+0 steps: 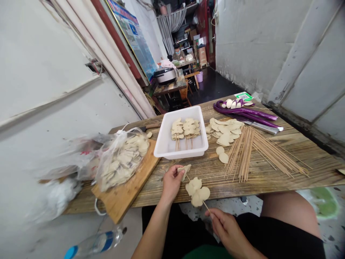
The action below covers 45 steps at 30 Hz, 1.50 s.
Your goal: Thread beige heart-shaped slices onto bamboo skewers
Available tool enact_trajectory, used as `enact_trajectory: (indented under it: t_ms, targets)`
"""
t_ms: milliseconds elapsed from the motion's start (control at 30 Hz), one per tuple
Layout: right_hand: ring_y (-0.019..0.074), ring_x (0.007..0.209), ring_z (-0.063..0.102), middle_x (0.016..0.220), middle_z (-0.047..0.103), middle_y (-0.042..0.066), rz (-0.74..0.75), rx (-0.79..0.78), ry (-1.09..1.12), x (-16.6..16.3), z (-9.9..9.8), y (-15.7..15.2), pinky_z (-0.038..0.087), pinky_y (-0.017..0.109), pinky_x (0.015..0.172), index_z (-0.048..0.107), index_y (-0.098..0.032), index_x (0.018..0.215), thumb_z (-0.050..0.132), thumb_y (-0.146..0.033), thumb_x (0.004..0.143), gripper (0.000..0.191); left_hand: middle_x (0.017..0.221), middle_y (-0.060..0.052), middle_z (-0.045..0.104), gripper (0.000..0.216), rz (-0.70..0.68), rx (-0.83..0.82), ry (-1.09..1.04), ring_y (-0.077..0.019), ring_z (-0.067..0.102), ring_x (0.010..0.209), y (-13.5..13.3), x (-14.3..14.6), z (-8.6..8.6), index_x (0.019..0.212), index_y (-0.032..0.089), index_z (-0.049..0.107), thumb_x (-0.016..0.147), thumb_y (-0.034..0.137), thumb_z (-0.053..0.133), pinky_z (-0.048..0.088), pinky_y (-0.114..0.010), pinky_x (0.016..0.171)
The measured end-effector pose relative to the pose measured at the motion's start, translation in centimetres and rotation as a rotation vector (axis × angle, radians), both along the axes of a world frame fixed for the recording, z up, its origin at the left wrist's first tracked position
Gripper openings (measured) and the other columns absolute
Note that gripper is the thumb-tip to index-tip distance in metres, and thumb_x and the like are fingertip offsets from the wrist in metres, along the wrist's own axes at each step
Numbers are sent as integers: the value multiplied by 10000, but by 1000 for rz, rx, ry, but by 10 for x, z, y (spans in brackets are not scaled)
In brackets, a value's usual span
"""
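My right hand [225, 226] is closed round the lower end of a thin wooden skewer [206, 206], which slants up to the left. Folded, thin beige slices [198, 192] are threaded along it. At its upper tip, my left hand [172, 181] pinches another beige slice [184, 170] between thumb and fingers. Just beyond is a white plastic tray [161, 145], holding several finished skewers of folded slices [185, 128]. To its right lie a pile of loose slices [226, 130], two separate slices [222, 154] and a fanned heap of bare skewers [244, 154].
A plastic bag of slices [125, 158] rests on a wooden board [129, 194] at left. Long purple eggplants [250, 114] and a knife [262, 126] lie at the wooden table's [283, 151] far right. A person [178, 54] sits at a table behind a cooker [165, 76].
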State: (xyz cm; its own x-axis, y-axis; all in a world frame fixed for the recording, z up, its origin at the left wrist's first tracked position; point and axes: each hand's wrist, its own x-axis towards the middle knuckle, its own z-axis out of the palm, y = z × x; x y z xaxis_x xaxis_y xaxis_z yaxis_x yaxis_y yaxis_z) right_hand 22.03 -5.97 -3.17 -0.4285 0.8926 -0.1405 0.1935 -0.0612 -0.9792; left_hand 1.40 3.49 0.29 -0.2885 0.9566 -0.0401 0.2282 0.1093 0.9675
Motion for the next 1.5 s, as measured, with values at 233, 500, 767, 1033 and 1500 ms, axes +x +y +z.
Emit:
enact_trajectory:
  t_ms: [233, 500, 767, 1033, 1500]
  targets:
    - [109, 428, 351, 494, 319, -70, -26, 132, -53, -4, -3, 0, 289, 197, 405, 598, -159, 929, 286, -441, 941, 421, 724, -22, 660, 371, 103, -42, -278, -127, 578, 634, 1, 1, 3, 851, 142, 597, 611, 392, 729, 420, -229, 597]
    - [129, 411, 456, 480, 438, -45, 1, 239, -71, -1, -7, -4, 383, 223, 441, 565, -110, 1129, 235, -400, 955, 472, 740, -29, 665, 400, 128, -61, -349, -118, 576, 629, 2, 7, 5, 835, 132, 604, 564, 378, 765, 427, -223, 584]
    - [146, 520, 524, 572, 588, 7, 11, 95, 2, 7, 3, -1, 425, 250, 533, 552, -126, 1163, 268, -417, 945, 462, 721, -34, 663, 367, 101, -34, -303, -124, 578, 618, 3, 10, 7, 824, 131, 610, 589, 377, 747, 432, -228, 580]
    - [130, 481, 428, 508, 444, -42, -54, -44, 68, 6, 5, -2, 379, 240, 504, 598, -111, 1069, 324, -565, 890, 560, 817, -44, 671, 313, -13, 31, -158, -156, 616, 751, 1, 17, 9, 866, 156, 614, 579, 201, 729, 471, -271, 717]
    - [116, 450, 408, 498, 416, -53, -43, 8, 53, 10, -3, -7, 360, 220, 476, 589, -128, 1098, 291, -523, 922, 525, 831, -44, 664, 267, 32, 115, -59, -163, 624, 781, 4, 20, -1, 879, 160, 608, 618, 144, 662, 479, -290, 755]
